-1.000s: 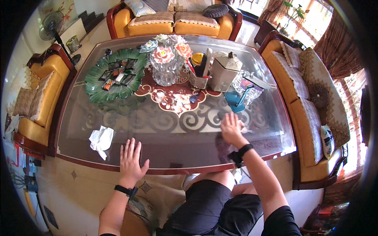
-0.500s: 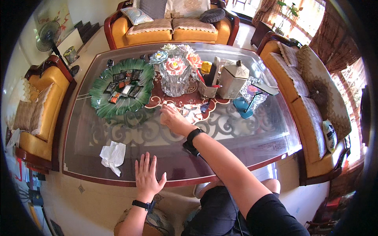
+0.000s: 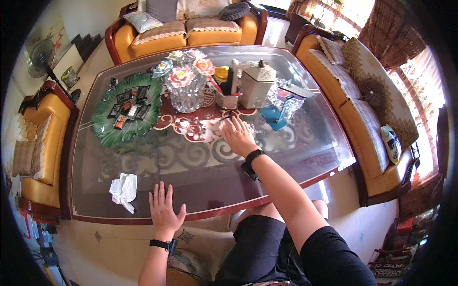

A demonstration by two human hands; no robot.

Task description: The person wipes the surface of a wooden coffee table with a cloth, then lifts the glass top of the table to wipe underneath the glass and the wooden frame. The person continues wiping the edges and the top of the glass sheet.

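My left hand [image 3: 163, 209] lies flat on the near edge of the glass-topped table [image 3: 191, 190], fingers spread. Just left of it is a crumpled white tissue [image 3: 124, 191]. My right hand [image 3: 239, 137] reaches over the patterned red table runner [image 3: 183, 125] with fingers stretched forward. A small dark thing [image 3: 228, 116] shows at its fingertips, mostly covered; I cannot tell whether they touch it. Beyond that stand a holder [image 3: 228, 100] with a dark remote and a red pen, and a lidded beige canister [image 3: 257, 88]. A blue phone stand [image 3: 275, 117] is to the right.
A green leaf-shaped dish [image 3: 102, 128] with several small packets sits at the left. Beside it is a glass vase [image 3: 185, 95] of ceramic-looking flowers. Orange sofas [image 3: 160, 45] and an armchair [image 3: 40, 159] surround the table. A fan [image 3: 42, 58] stands at the far left.
My right hand has moved right and slightly farther across the runner, and its fingers have straightened over the small dark thing. My left hand has stayed flat. The whole view has shifted a little.
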